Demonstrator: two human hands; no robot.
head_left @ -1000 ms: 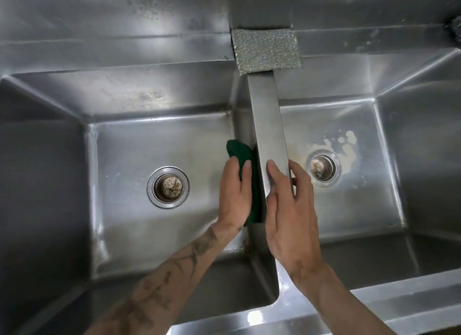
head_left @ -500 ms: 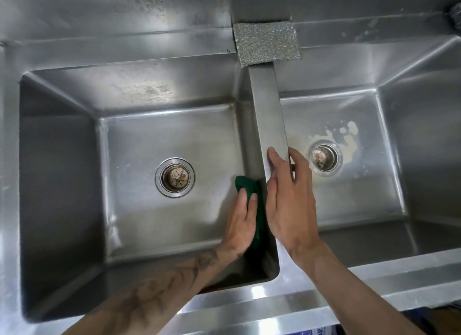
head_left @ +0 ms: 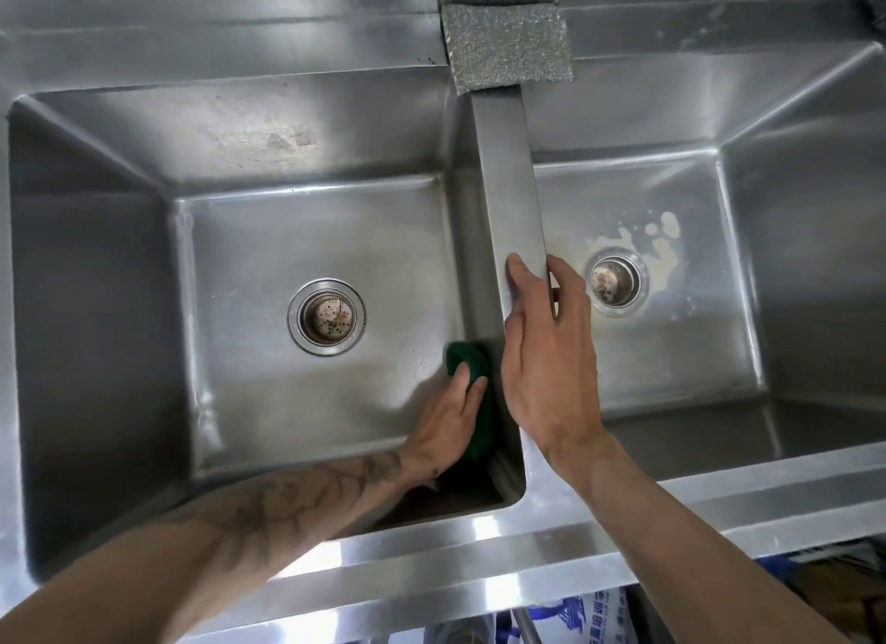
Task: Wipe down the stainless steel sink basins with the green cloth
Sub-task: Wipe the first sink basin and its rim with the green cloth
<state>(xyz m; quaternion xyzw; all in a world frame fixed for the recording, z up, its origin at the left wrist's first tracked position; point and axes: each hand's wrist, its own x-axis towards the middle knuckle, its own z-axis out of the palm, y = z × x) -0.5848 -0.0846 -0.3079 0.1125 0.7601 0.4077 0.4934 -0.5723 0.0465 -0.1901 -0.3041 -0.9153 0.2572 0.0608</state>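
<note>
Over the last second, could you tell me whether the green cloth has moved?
Yes. Pressed by the left hand, the green cloth slid along the divider wall toward the front rim, passing the left drain.

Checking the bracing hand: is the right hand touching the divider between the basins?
Touching. The head view shows the right hand resting on the divider, fingers laid along its top.

Two basins (head_left: 268,240) (head_left: 671,355), two drains (head_left: 326,316) (head_left: 614,281), two hands (head_left: 446,423) (head_left: 546,370), one cloth (head_left: 467,353), one scourer (head_left: 507,48)
</note>
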